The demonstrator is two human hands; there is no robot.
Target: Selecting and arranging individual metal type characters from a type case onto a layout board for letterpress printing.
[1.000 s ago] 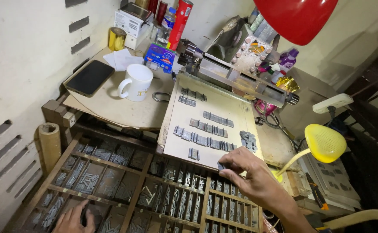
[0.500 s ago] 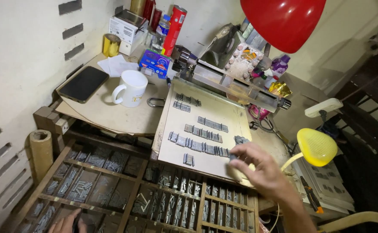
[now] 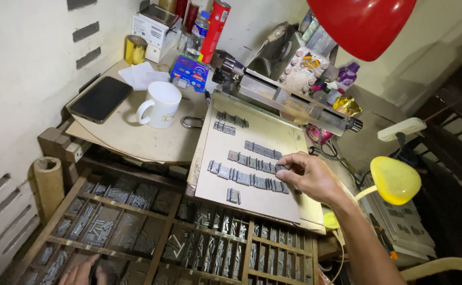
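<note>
My right hand hovers over a pale board and pinches a small metal type piece at the right end of a row of grey type blocks. Other rows of type lie higher on the board, and a short pair sits lower. My left hand rests at the bottom edge, fingers inside a compartment of the wooden type case, which is filled with several sorts of metal type.
A white mug, a dark phone, papers and boxes stand on the round table. A metal machine lies behind the board. A red lamp shade hangs above; a yellow lamp sits at the right. A cardboard tube stands left.
My right hand has risen from the type case's edge onto the board, reaching the end of a type row. My left hand stayed low in the case.
</note>
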